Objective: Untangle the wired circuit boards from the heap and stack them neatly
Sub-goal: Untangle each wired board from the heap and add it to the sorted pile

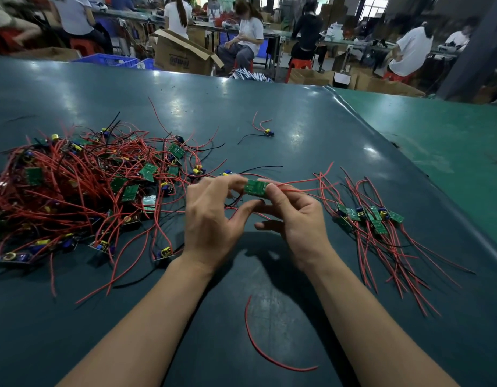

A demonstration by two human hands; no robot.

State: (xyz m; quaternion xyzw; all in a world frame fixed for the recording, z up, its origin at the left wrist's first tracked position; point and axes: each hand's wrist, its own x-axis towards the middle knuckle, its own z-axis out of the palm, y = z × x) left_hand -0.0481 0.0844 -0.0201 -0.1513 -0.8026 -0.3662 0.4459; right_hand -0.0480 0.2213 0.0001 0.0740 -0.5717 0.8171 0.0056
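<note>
hands meet at the centre of the frame, above the dark green bench (269,113), both on one small green circuit board (255,187). the left hand (213,216) pinches the board's left end, forefinger on top and thumb stretched beneath it, the other fingers loosely bent. the right hand (295,216) pinches the right end, fingertips curled over the board's edge, the lower fingers half curled under and holding nothing that can be made out. red wires (303,180) run from the board's right end toward the right of the frame, and a black wire hangs below between the hands.

the heap (82,185) of tangled boards with red and black wires fills the middle left of the frame, lying on the bench, its nearest strands reaching almost to the left hand. at the middle right lies the sorted stack (367,215) of boards, close together, their wires trailing toward the lower right. one lone board (268,132) with wires sits apart in the upper centre. a loose red wire (258,350) curves on the bench at the lower centre, between the forearms.
</note>
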